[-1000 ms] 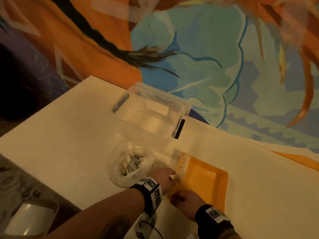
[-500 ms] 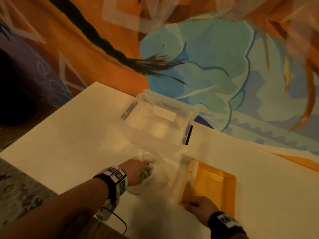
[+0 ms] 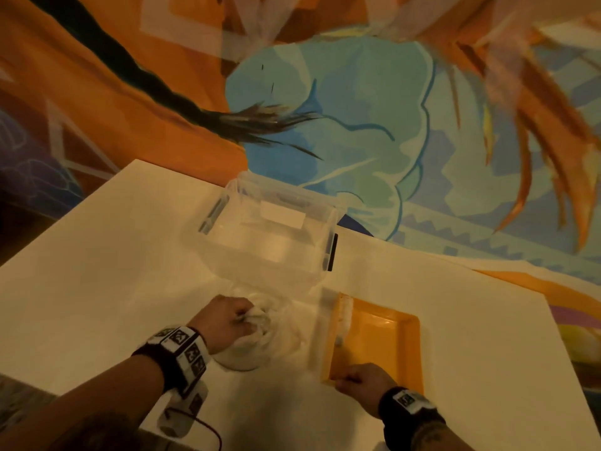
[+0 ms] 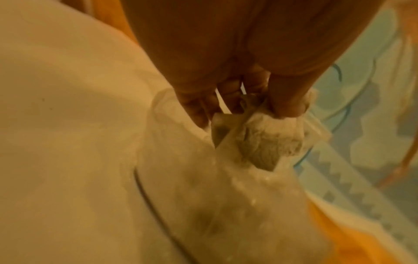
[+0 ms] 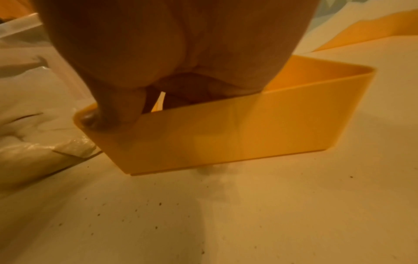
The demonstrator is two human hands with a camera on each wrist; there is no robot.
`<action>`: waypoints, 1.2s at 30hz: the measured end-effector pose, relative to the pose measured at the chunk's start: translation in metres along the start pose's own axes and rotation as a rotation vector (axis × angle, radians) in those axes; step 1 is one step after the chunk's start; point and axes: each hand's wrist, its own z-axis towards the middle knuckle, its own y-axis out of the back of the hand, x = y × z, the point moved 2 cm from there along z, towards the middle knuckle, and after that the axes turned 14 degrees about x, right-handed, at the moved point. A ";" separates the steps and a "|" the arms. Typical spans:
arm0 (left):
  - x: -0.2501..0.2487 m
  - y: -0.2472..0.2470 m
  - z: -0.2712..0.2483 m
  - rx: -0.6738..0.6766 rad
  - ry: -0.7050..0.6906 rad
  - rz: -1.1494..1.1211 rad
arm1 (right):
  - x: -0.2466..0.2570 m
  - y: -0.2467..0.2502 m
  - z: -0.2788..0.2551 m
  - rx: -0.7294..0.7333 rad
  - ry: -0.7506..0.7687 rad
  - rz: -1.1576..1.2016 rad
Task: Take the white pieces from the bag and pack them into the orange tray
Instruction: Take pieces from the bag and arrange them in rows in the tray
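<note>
A clear plastic bag point(image 3: 250, 349) of white pieces lies on the white table, just left of the orange tray point(image 3: 400, 346). My left hand point(image 3: 245, 320) reaches into the bag's mouth. In the left wrist view its thumb and fingers point(image 4: 287, 105) pinch one crumpled white piece point(image 4: 269, 142) through the bag's folds. A row of white pieces point(image 3: 345, 315) lines the tray's left inner wall. My right hand point(image 3: 349, 380) grips the tray's near left corner. In the right wrist view its thumb point(image 5: 101, 119) sits on the rim and the fingers curl inside the tray point(image 5: 248, 135).
An open clear plastic box point(image 3: 270, 236) with black latches stands behind the bag, close to the table's far edge. A painted cloth hangs beyond the table. The table's left edge runs near my left forearm. A cable point(image 3: 208, 434) trails under my left wrist.
My left hand has left the tray's left wall, swung left and gone into the bag, where it now pinches a white piece. My right hand stays on the tray's corner.
</note>
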 end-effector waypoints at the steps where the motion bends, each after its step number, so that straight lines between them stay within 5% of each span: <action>1: 0.000 0.003 -0.002 -0.022 -0.001 -0.083 | 0.001 0.001 0.000 -0.001 0.004 -0.002; 14: -0.026 0.010 -0.003 -0.148 -0.005 -1.264 | 0.006 0.003 -0.004 -0.013 -0.046 0.001; 21: -0.062 0.005 0.007 0.020 0.135 -1.686 | 0.012 0.010 -0.018 -0.144 0.023 0.074; 29: -0.131 -0.025 0.014 0.206 0.089 -1.467 | 0.051 0.046 -0.060 -0.479 0.404 0.474; 32: -0.158 -0.040 0.013 0.163 0.035 -1.162 | 0.065 0.062 -0.082 -0.456 0.507 0.726; 36: -0.181 -0.057 0.017 0.135 -0.016 -0.955 | 0.055 0.071 -0.095 -0.408 0.484 0.780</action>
